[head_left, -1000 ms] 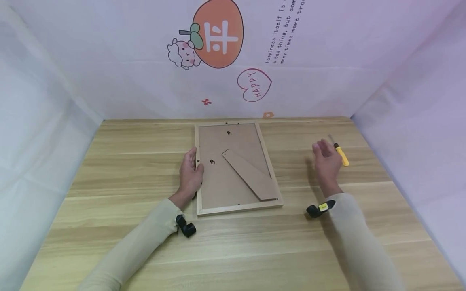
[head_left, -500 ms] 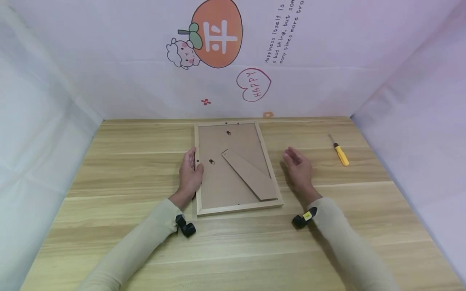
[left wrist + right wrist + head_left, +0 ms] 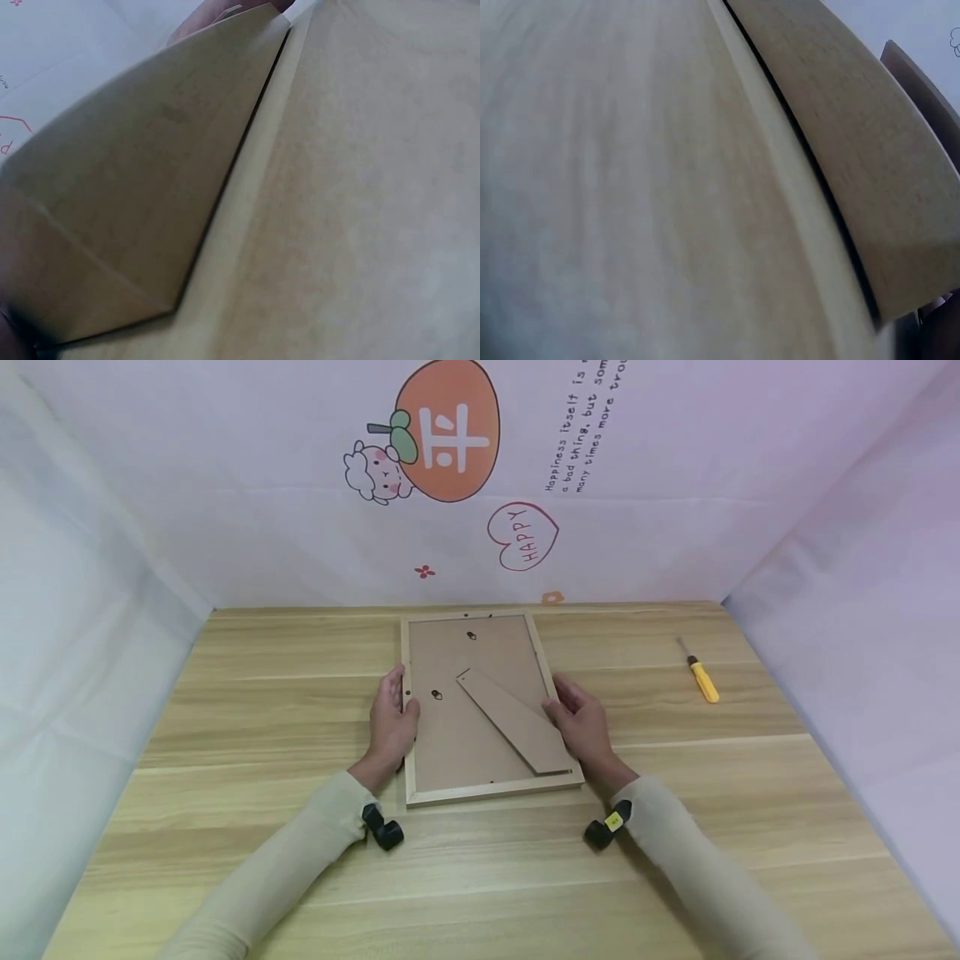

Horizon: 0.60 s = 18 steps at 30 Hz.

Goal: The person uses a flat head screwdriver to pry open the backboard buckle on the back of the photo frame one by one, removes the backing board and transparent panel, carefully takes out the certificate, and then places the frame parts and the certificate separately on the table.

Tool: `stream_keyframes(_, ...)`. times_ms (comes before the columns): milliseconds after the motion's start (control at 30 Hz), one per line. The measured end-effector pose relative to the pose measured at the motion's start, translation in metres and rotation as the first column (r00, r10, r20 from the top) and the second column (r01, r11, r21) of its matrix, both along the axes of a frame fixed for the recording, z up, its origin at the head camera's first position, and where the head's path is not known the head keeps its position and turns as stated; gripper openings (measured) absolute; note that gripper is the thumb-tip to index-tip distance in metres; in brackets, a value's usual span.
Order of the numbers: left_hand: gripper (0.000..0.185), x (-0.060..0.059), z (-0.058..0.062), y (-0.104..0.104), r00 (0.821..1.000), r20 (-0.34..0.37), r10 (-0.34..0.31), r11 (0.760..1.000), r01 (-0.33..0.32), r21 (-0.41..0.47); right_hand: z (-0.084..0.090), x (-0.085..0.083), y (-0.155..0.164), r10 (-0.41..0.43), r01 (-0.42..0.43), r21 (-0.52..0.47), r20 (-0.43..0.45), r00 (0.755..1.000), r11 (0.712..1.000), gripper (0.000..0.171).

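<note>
A wooden picture frame (image 3: 487, 792) lies back side up on the table, with its brown backboard and an angled stand leg (image 3: 517, 722) showing. My left hand (image 3: 392, 727) holds its left side, thumb over the rim and fingers along the outer edge. On the opposite side my right hand (image 3: 587, 728) grips the right rim, thumb on top near the stand leg. Both wrist views show the side of the frame (image 3: 165, 150) close up, a thin dark line between it and the table; the fingers are mostly hidden there.
A yellow-handled screwdriver (image 3: 703, 681) lies on the wooden table (image 3: 285, 827) to the right, its tip pointing away. A white printed curtain (image 3: 300, 543) stands behind the table, with white cloth walls at both sides.
My right hand has come left from beside the screwdriver to the frame's right rim and taken hold of it. The left hand and the frame have stayed in place.
</note>
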<state>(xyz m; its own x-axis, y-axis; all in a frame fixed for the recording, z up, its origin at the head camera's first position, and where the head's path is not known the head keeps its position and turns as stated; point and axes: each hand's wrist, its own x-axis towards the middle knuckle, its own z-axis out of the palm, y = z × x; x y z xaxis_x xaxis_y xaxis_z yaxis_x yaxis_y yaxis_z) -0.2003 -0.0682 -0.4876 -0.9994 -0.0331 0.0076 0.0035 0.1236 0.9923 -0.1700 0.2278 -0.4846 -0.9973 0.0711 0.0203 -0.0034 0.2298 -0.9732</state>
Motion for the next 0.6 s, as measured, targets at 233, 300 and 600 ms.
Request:
stream_keyframes(233, 0.064, -0.002, 0.000, -0.001, 1.000, 0.020, -0.009, 1.000, 0.009, 0.021, 0.000, -0.002, 0.004, 0.060, -0.057, 0.101, -0.032, 0.998, 0.993, 0.056)
stream_keyframes(300, 0.065, -0.004, 0.000, -0.002, 0.999, 0.029, -0.014, 0.998, 0.013, 0.062, -0.001, -0.003, 0.007, 0.080, -0.073, 0.133, -0.042, 0.996, 0.988, 0.056)
stream_keyframes(600, 0.066, -0.021, 0.010, -0.023, 0.998, 0.069, -0.008, 0.983, -0.005, 0.182, 0.001, -0.008, 0.023, 0.222, -0.217, 0.133, -0.025, 0.975, 0.967, 0.055)
